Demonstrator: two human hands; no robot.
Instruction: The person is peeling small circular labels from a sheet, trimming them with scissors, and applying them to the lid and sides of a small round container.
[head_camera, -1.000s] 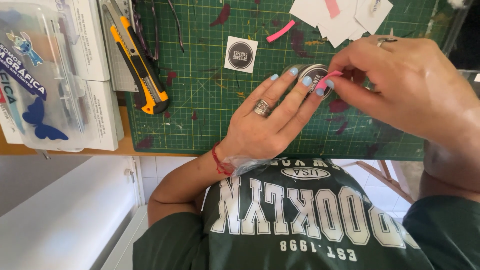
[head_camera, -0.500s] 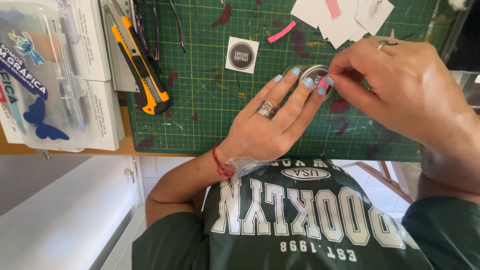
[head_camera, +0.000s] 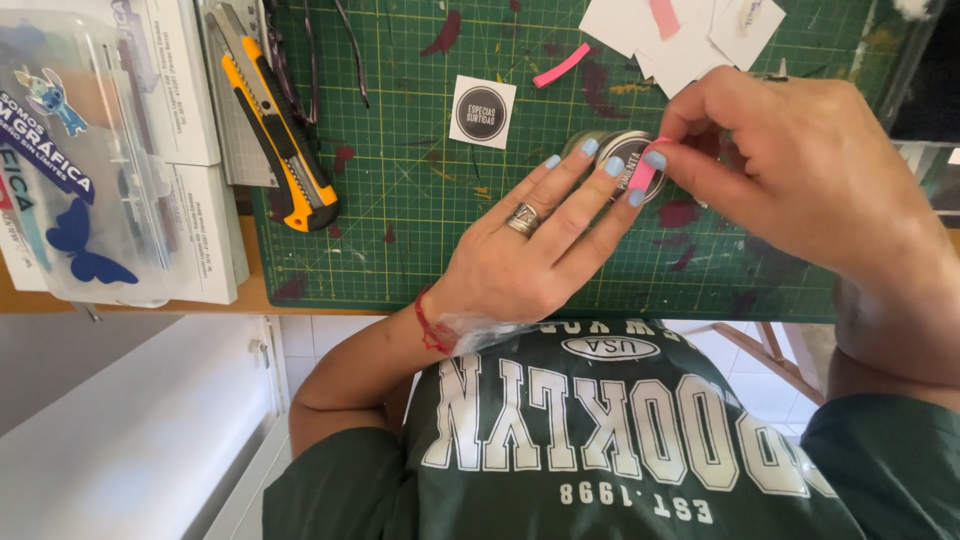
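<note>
Head view: my left hand (head_camera: 530, 255) lies flat, fingers released, pinning the round tin (head_camera: 625, 155) on the green mat (head_camera: 420, 200) right of the knife (head_camera: 275, 120), while my right hand (head_camera: 800, 165) pinches a pink strip (head_camera: 645, 175) onto its lid.

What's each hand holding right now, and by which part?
Right hand pinches the pink strip by its upper end. Left hand grips nothing: its fingertips press flat on the small round tin on the cutting mat.

I saw a small round tin (head_camera: 625, 152) with a dark label lying flat on the green mat, a pink strip (head_camera: 645, 175) laid across it.
</note>
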